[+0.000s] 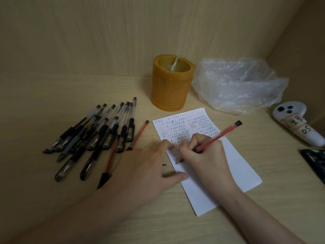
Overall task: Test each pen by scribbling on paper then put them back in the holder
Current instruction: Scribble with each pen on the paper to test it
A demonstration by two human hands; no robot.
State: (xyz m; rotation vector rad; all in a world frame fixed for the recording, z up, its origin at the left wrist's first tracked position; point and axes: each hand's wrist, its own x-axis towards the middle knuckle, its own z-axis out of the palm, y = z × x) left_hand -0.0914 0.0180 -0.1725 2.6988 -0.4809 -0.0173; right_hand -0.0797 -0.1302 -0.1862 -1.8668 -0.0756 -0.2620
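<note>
On the pale wood-grain desk (52, 173), set against a matching back panel, the largest loose thing is a crumpled clear plastic bag (237, 85) at the far right, lying just beside the holder. Next in size, a sheet of white paper (237, 169) lies at centre right, its far half filled with rows of small black and red marks and its near half blank. The left hand (146, 166) presses flat on the paper's left edge, fingers straight and spread, thumb lying on the sheet. The right hand (205, 155) grips a red pen (219, 136), fingers curled round its lower barrel; the tip is hidden behind the fingers, and the black-capped end slants up to the right. To the left, a loose pile of black pens (93, 136) lies on the desk, tips toward the person, with two more red pens (137, 136) at its right edge, close to the left hand. The amber, ribbed, cylindrical holder (170, 92) stands upright beyond the paper, and no pens are visible in it. A white controller (295, 125) with taped labels rests at the right edge, near a dark object (314, 162) that is cut off by the frame.
</note>
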